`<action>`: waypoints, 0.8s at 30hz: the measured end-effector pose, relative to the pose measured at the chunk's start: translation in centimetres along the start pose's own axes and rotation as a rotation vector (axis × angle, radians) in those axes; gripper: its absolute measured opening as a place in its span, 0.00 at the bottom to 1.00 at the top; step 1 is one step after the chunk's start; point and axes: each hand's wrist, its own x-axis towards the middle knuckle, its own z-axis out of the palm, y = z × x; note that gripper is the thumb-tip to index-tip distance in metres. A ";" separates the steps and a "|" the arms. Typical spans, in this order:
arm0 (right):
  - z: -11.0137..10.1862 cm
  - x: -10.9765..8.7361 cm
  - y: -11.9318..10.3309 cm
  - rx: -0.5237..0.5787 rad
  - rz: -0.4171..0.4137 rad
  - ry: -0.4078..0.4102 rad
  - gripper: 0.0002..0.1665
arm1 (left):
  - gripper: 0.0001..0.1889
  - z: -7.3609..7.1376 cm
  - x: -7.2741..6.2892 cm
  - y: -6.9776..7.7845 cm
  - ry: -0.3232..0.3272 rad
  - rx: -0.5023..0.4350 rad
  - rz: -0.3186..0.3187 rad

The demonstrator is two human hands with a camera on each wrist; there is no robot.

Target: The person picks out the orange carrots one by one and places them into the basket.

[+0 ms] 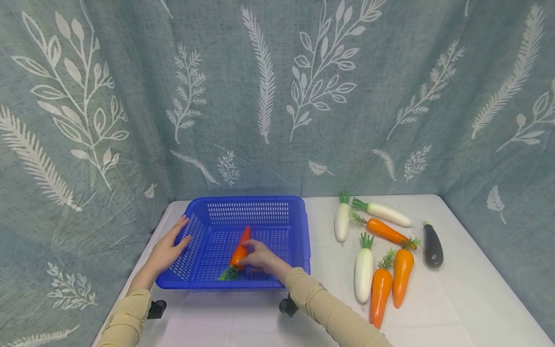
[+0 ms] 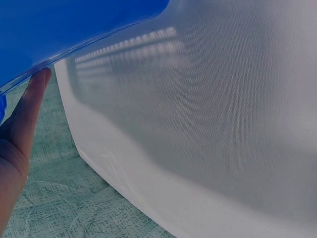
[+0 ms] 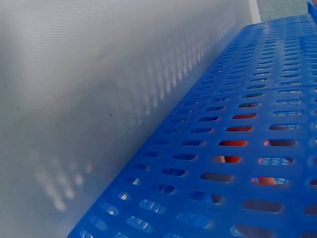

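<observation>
One carrot lies in the basket, pinched by your right grip; your left grip spreads wide. Only the right wrist view shows orange through the slotted wall. Leafy curtains back the worktop.

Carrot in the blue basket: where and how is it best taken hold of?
Probably across the thick orange part of the carrot, near its greens, coming from above. The walls of the basket would hinder a low side approach, and the carrot's far end tapers thin.
</observation>
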 end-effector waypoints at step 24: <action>0.1 -0.1 -0.1 -0.108 -0.019 -0.276 0.29 | 0.30 0.0 0.0 0.1 0.000 -0.003 0.002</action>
